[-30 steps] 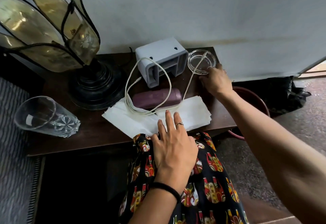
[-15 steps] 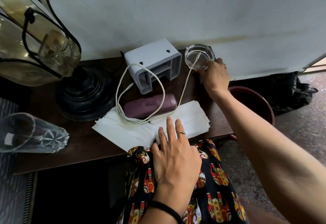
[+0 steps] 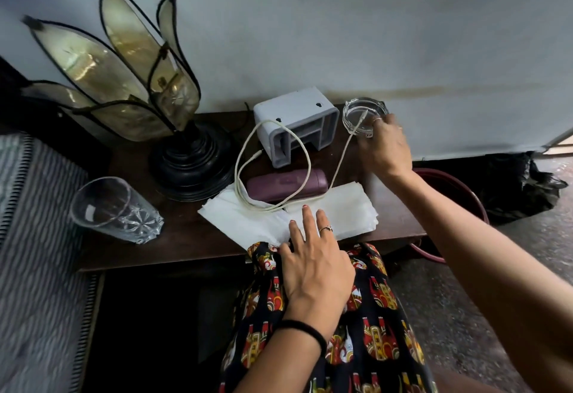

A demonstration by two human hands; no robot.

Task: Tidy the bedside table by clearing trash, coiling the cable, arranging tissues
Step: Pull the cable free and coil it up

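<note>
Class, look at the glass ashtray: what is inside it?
One end of the white cable lies inside the glass ashtray. The right hand covers its near-right rim, so that part stays unseen.

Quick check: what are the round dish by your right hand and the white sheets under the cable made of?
Dish: clear glass by the look, thick glossy rim, table showing through. Sheets: soft matte tissue paper, thin layered edges, slightly rumpled.

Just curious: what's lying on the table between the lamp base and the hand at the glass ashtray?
In the head view, the grey plastic holder and loops of white cable.
</note>
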